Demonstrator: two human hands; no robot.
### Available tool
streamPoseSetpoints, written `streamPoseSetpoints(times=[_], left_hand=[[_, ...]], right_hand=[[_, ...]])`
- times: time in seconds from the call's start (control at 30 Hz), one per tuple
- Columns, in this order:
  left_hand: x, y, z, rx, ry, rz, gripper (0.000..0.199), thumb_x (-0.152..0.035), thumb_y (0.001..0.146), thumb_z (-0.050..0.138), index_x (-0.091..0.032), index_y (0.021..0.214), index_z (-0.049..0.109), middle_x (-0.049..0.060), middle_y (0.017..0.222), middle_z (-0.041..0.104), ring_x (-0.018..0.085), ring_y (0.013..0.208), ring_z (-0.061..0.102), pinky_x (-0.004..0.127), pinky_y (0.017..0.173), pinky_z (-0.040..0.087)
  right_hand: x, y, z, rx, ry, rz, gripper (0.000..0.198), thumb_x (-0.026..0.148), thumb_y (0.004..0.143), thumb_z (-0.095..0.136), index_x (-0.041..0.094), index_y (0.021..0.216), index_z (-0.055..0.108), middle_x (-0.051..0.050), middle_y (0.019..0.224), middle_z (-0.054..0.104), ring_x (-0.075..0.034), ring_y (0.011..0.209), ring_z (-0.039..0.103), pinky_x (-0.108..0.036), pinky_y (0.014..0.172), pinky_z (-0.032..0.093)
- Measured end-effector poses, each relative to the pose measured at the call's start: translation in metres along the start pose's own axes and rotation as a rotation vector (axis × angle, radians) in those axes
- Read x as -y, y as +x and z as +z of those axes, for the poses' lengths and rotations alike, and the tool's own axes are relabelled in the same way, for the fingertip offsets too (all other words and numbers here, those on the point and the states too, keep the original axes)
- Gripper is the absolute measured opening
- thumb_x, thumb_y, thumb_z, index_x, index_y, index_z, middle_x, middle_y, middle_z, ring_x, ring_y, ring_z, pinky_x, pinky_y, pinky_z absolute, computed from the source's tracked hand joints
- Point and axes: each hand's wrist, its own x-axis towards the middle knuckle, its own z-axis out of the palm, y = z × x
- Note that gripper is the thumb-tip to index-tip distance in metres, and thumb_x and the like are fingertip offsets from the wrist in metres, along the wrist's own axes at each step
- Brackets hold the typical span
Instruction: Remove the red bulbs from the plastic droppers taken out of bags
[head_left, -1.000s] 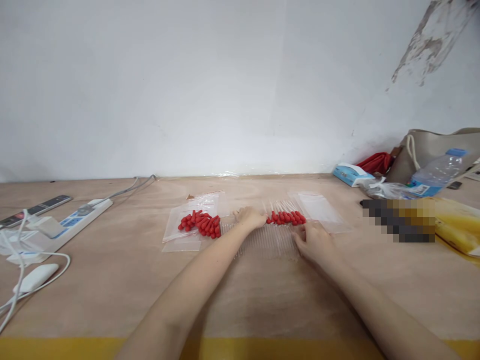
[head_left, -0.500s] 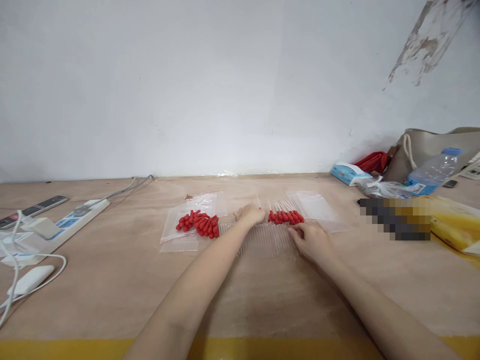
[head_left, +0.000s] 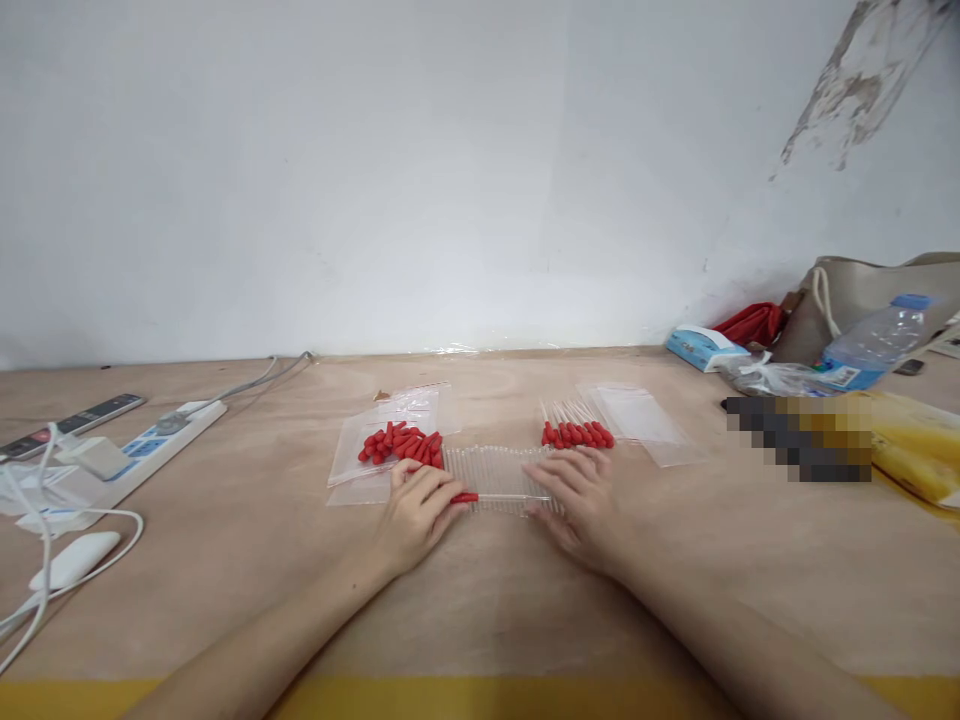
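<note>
My left hand (head_left: 424, 508) is closed on the red rubber bulb (head_left: 466, 497) of a dropper, whose clear thin tube (head_left: 510, 497) points to the right. At the tube's far end is my right hand (head_left: 577, 495), slightly blurred, with fingers and thumb apart around it. Beneath and behind the dropper lies a row of clear thin tubes (head_left: 495, 463), side by side. Loose red rubber bulbs (head_left: 397, 440) are heaped on a clear plastic bag at the left. Behind my right hand, several droppers (head_left: 577, 433) lie with red bulbs towards me.
A flat clear bag (head_left: 637, 415) lies right of the droppers. On the left are a power strip (head_left: 180, 428), cables, a white case (head_left: 75, 560) and a remote (head_left: 82, 420). A tissue pack (head_left: 705, 348), water bottle (head_left: 877, 345) and yellow bag (head_left: 911, 455) are on the right.
My left hand has come back from behind the tube row to its front left, now with a dropper's red bulb in it. My right hand has moved slightly left and its fingers have spread.
</note>
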Motion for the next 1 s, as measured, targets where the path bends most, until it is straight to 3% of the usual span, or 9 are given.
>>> streamPoseSetpoints(times=[0.13,0.27,0.5,0.77,0.9,1.0], left_hand=[[-0.007,-0.004,0.002,-0.043,0.013,0.02,0.007,-0.024,0.081,0.056,-0.022,0.086,0.061,-0.001,0.074,0.061,0.013,0.07,0.053,0.036,0.08,0.028],[-0.011,0.002,0.007,-0.053,0.026,0.052,0.01,-0.027,0.079,0.058,-0.023,0.088,0.061,0.001,0.077,0.062,0.015,0.074,0.053,0.038,0.081,0.028],[-0.01,-0.003,0.007,0.005,0.026,0.133,0.011,-0.027,0.082,0.054,-0.022,0.076,0.061,-0.002,0.074,0.064,0.015,0.077,0.051,0.041,0.088,0.025],[-0.018,0.0,-0.002,0.067,0.056,0.169,0.013,-0.022,0.083,0.051,-0.022,0.074,0.06,-0.003,0.069,0.064,0.015,0.076,0.052,0.042,0.086,0.027],[-0.005,-0.008,-0.004,0.023,0.018,0.104,0.01,-0.021,0.082,0.051,-0.021,0.077,0.06,0.0,0.071,0.063,0.014,0.072,0.053,0.034,0.074,0.036],[0.016,-0.015,-0.01,-0.101,-0.046,-0.087,0.013,-0.021,0.084,0.048,-0.02,0.087,0.06,0.003,0.081,0.059,0.014,0.077,0.054,0.029,0.069,0.042]], right_hand=[[0.02,0.001,0.014,0.036,0.021,-0.106,0.025,0.03,0.083,0.05,0.022,0.105,0.058,-0.001,0.077,0.065,-0.014,0.078,0.053,-0.042,0.092,0.023],[0.023,-0.002,0.023,0.063,0.043,-0.106,0.018,0.026,0.085,0.047,0.021,0.096,0.061,0.002,0.065,0.06,-0.012,0.068,0.048,-0.037,0.085,0.026],[0.021,-0.007,0.019,0.056,0.094,-0.121,0.014,0.025,0.083,0.049,0.023,0.081,0.062,0.004,0.055,0.052,-0.01,0.064,0.041,-0.034,0.081,0.024],[0.023,-0.007,0.009,0.013,0.045,-0.171,0.014,0.022,0.082,0.05,0.026,0.087,0.062,0.006,0.053,0.054,-0.009,0.062,0.043,-0.035,0.084,0.026],[0.012,-0.009,0.002,-0.009,0.035,-0.144,0.02,0.018,0.082,0.048,0.028,0.093,0.061,0.006,0.054,0.055,-0.01,0.062,0.045,-0.035,0.084,0.027],[-0.003,-0.011,0.001,-0.068,0.029,0.019,0.021,0.018,0.081,0.049,0.025,0.096,0.06,0.005,0.059,0.058,-0.01,0.063,0.047,-0.033,0.082,0.029]])
